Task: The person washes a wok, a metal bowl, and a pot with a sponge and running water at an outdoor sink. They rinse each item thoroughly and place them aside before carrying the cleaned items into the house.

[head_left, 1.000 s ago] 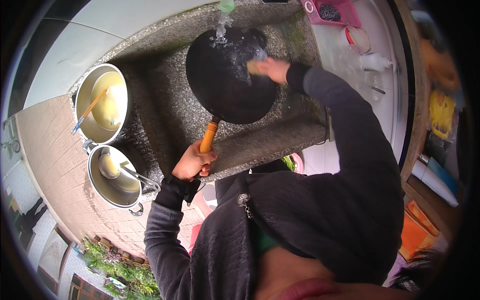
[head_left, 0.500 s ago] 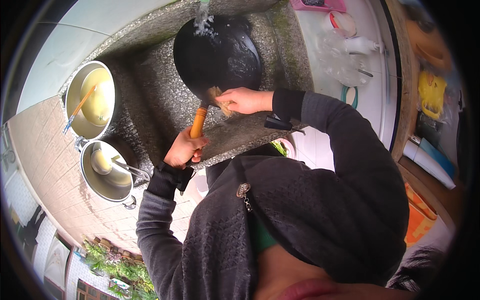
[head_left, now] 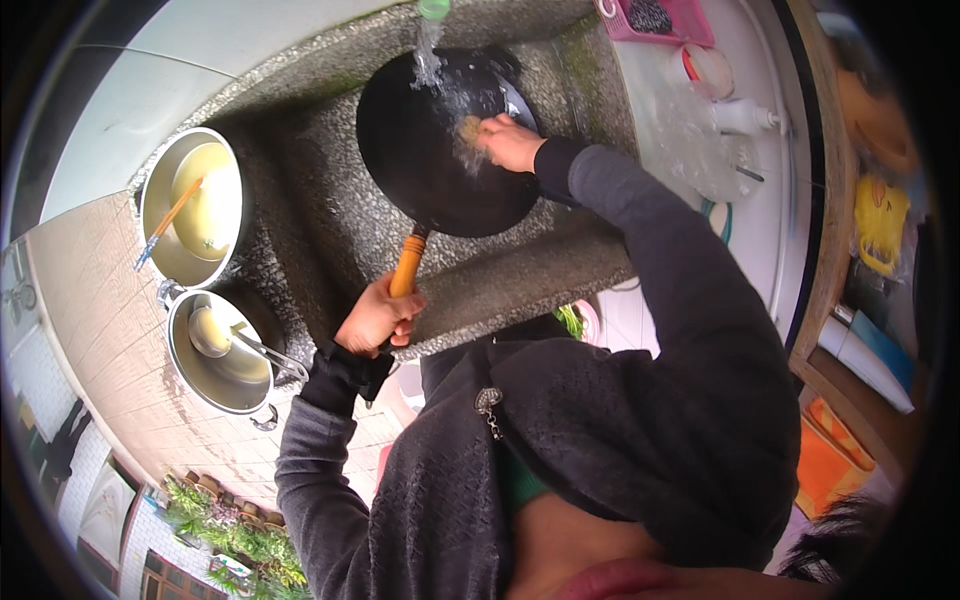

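Shifted the scrubber (head_left: 469, 130) since half a second ago, from beside the handle (head_left: 407, 265) up to inside the wok (head_left: 430, 175). Gripping that handle with the left hand (head_left: 372, 316), fingers wrapped round; pinching the scrubber with the right hand (head_left: 511, 145), touching the wok's inner face or just above it, hard to tell which. Holding the wok in the stone sink (head_left: 520, 272), under water (head_left: 427, 64) from a green spout (head_left: 434, 9). Looks mid-scrub: wetted already, not finished. Remaining, seemingly: more rubbing, a final rinse, then lifting out. Left of the sink, untouched: a large pot (head_left: 158, 200) with chopsticks (head_left: 178, 212), a smaller pot (head_left: 188, 362) with a ladle (head_left: 209, 333).
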